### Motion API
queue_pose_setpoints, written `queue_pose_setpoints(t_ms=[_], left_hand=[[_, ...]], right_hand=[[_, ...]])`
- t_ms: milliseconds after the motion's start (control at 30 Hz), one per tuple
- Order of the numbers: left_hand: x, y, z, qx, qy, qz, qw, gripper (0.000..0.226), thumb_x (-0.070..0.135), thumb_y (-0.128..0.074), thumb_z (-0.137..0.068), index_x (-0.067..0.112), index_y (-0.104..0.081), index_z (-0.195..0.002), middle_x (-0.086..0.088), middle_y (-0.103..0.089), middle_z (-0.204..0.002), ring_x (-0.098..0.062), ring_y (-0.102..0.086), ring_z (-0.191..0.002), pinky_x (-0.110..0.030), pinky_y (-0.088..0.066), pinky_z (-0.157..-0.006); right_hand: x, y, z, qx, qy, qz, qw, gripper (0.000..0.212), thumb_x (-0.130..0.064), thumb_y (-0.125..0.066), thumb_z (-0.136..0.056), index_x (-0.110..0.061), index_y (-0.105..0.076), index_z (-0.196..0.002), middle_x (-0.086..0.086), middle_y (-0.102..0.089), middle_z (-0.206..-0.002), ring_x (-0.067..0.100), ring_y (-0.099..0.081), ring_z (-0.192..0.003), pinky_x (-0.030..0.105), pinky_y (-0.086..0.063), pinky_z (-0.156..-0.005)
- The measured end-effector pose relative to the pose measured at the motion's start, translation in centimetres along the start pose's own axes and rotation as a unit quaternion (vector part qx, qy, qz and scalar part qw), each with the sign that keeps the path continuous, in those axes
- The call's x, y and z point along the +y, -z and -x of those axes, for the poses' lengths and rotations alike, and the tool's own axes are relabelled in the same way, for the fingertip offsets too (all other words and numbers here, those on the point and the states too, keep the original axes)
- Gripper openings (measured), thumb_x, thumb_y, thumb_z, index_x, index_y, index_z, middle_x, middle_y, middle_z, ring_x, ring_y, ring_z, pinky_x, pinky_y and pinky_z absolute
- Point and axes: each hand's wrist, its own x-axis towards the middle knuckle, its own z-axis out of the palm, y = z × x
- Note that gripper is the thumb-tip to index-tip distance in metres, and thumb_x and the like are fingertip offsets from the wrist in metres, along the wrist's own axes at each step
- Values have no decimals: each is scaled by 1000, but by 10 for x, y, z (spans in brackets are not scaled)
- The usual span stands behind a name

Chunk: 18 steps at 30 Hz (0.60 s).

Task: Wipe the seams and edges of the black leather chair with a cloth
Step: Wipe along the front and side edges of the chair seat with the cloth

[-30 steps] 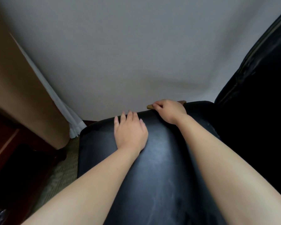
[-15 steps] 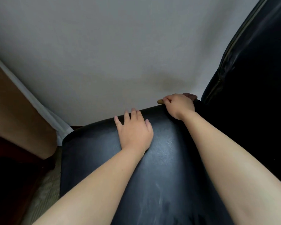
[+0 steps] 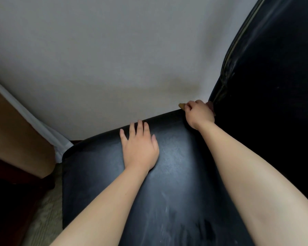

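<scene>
- Two bare hands on the black leather chair (image 3: pixel 176 174), both reaching toward its far edge by the wall (image 3: pixel 114 59).
- Left hand (image 3: pixel 140 150) lies flat on the seat, fingers straight and slightly spread, fingertips just reaching the far edge; holds nothing. Likely there to brace the body and steady the seat while the other hand works.
- Right hand (image 3: pixel 199 114) is curled at the far right corner of the seat, where the far edge meets the dark upright panel (image 3: pixel 267 103) on the right. Fingers are bunched round a small brown cloth (image 3: pixel 181 105); only a tip pokes out left of the knuckles, and a darker bit may show at the right of the hand.
- Cloth sits right on the edge line, touching the leather, between the seat and the wall. Tight wad probably so it can be pushed into the narrow gap and corner seam.
- Piped seam (image 3: pixel 238 43) runs up the upright panel from that corner; judged a likely next stretch.
- Seat surface shows pale scuffs or dust streaks near the middle and the near side.
- Left of the chair: tan curtain (image 3: pixel 12 125) with white lining (image 3: pixel 43 125), floor below.
- Progress: cannot tell how much edge is done.
</scene>
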Motion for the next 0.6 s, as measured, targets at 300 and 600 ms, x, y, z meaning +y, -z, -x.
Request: queue_pose_setpoints(t_ms=[300, 600], left_hand=[[9, -3, 10, 6, 8, -11, 1000, 57, 36, -20, -100, 12, -17, -152, -4, -12, -160, -24, -5, -147, -52, -4, -117], [32, -6, 35, -20, 0, -21, 1000, 59, 39, -18, -100, 12, -10, -153, -4, -4, -161, -26, 1, -147, -55, -3, -116]], right_hand=[[54, 12, 34, -25, -84, -25, 996, 44, -37, -26, -100, -20, -39, -139, 16, -46, -136, 35, -48, -121, 38, -41, -93], [73, 17, 78, -10, -108, -26, 994, 45, -36, -26, -100, -19, -38, -141, 17, -47, -134, 37, -49, -117, 40, -41, -92]])
